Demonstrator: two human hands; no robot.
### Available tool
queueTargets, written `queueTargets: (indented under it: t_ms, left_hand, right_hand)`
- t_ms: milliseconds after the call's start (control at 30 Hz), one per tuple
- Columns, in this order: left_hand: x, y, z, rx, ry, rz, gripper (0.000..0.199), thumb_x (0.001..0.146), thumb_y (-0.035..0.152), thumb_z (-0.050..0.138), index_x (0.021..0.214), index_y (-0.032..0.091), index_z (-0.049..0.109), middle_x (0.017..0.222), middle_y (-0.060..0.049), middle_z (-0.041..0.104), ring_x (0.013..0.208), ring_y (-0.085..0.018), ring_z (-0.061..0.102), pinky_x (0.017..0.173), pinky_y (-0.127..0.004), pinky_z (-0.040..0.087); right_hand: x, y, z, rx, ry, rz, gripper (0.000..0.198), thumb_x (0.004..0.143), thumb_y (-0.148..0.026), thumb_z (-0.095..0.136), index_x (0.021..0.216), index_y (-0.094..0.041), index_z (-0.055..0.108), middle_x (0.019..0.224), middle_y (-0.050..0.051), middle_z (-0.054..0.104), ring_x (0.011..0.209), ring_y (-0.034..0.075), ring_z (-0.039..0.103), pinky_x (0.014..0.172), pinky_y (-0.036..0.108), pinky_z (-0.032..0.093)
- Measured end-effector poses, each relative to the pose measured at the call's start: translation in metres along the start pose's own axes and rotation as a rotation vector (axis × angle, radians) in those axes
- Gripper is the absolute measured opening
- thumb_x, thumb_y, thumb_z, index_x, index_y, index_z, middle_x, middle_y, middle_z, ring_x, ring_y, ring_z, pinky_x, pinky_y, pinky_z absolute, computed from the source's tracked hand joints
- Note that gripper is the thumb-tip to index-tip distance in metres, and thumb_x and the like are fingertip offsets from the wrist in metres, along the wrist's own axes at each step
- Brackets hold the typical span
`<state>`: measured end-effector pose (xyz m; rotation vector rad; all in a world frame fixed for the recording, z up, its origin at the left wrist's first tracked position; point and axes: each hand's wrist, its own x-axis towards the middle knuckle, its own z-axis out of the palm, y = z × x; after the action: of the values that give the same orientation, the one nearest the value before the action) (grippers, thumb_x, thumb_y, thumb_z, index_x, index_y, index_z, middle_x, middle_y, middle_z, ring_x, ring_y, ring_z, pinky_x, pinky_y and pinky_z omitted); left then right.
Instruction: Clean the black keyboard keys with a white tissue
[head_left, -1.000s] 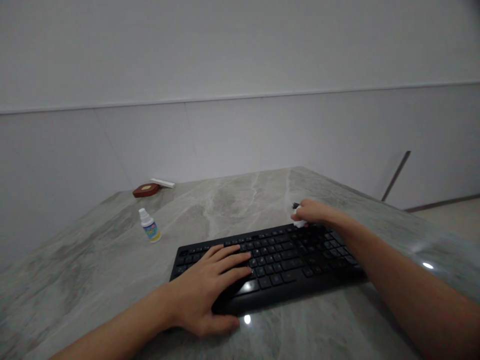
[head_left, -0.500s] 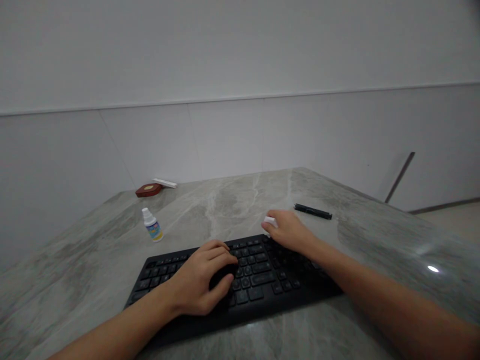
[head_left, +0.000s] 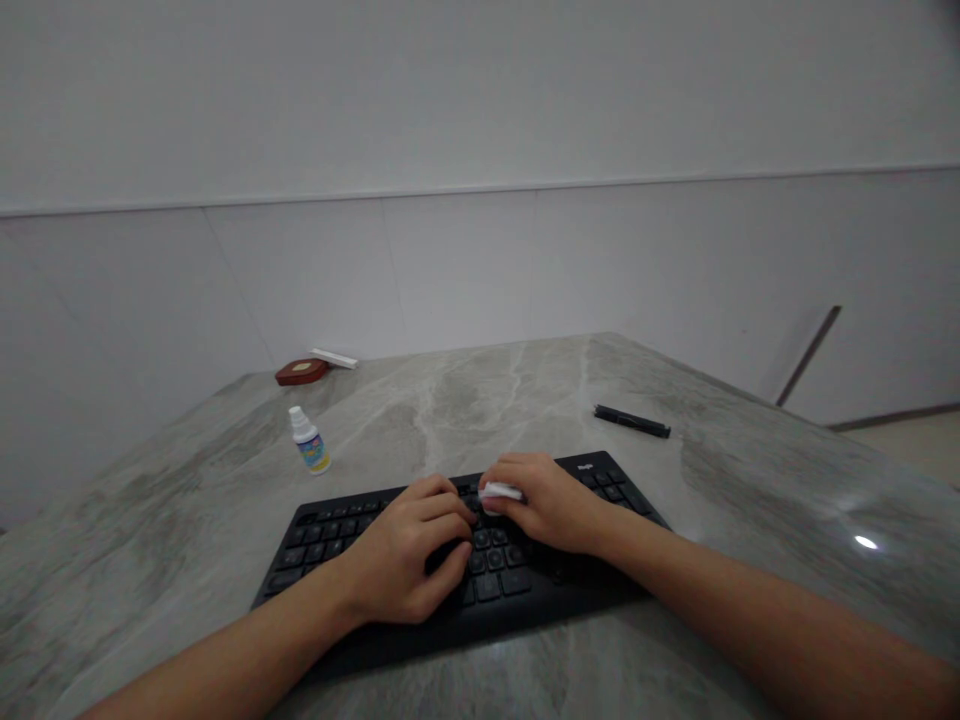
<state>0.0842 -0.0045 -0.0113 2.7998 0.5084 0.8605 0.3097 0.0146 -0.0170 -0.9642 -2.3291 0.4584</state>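
A black keyboard [head_left: 420,645] lies slightly angled on the marbled table. My left hand [head_left: 405,555] rests over its middle-left keys, fingers bent and thumb held apart, with nothing seen in its grasp. Beside it, my right hand [head_left: 551,500] is closed around a small white pad-like piece [head_left: 501,491], pinched between thumb and fingers over the upper keys. Whether that piece is tissue, cloth or sponge cannot be made out. The keys under both palms are hidden.
A small white bottle [head_left: 311,443] with a colourful label stands behind the keyboard's left end. To the back right lies a black pen [head_left: 632,421]. Near the wall are a reddish-brown case [head_left: 302,372] and a thin white bar-like object [head_left: 335,358].
My right hand has moved left and nearer, from the keyboard's back edge to over the keys beside my left hand, carrying the white piece. My left hand has stayed nearly in place.
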Motion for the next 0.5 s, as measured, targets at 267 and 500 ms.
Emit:
queueTargets:
  t_ms: [267,500]
  left_hand:
    - [0.0018,0.0017,-0.0011,0.018,0.006,0.020,0.020,0.091,0.011,0.047,0.088,0.015,0.066,0.085,-0.009,0.067,0.083,-0.022,0.059,0.080,-0.039,0.053]
    - [0.0021,0.0025,-0.0004,0.027,0.001,0.012,0.021,0.092,0.011,0.046,0.087,0.015,0.066,0.087,-0.010,0.066,0.083,-0.022,0.058,0.079,-0.039,0.053]
  right_hand:
    - [0.0001,-0.0010,-0.0026,-0.055,-0.077,-0.104,0.013,0.089,-0.015,0.058,0.094,-0.017,0.070,0.089,0.006,0.068,0.081,0.017,0.061,0.075,0.029,0.046]
    - [0.0022,-0.0005,0.0015,-0.138,-0.064,-0.074,0.014,0.094,-0.022,0.056,0.090,-0.018,0.069,0.086,0.005,0.065,0.077,0.016,0.058,0.071,0.027,0.043]
